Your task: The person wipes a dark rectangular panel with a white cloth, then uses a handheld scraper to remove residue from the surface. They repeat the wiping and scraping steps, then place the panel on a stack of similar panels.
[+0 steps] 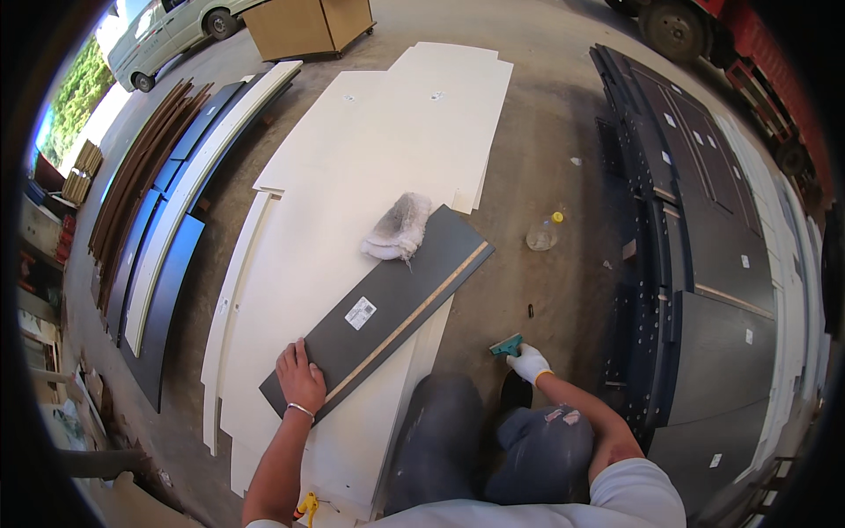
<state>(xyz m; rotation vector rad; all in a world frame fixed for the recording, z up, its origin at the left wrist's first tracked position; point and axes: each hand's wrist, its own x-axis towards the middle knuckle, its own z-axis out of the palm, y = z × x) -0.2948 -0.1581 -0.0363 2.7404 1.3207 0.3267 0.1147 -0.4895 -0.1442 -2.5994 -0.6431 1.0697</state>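
My bare left hand (300, 378) lies with its fingers spread on the near left end of a dark grey board (396, 304). A light wood-coloured strip runs along the board, and a white label (360, 312) sits on its face. My right hand (528, 363), in a white glove, is closed around a green scraper (506, 345), off to the right of the board above the floor. A grubby white cloth (400, 227) rests at the board's far end. Beneath the board are large white panels (352, 141).
On the floor at right stand a clear bottle (542, 235) with a yellow cap and a small dark object (530, 311). Stacked panels flank both sides, dark ones (722, 352) right and mixed ones (176, 211) left. A yellow-handled tool (306, 507) lies near me.
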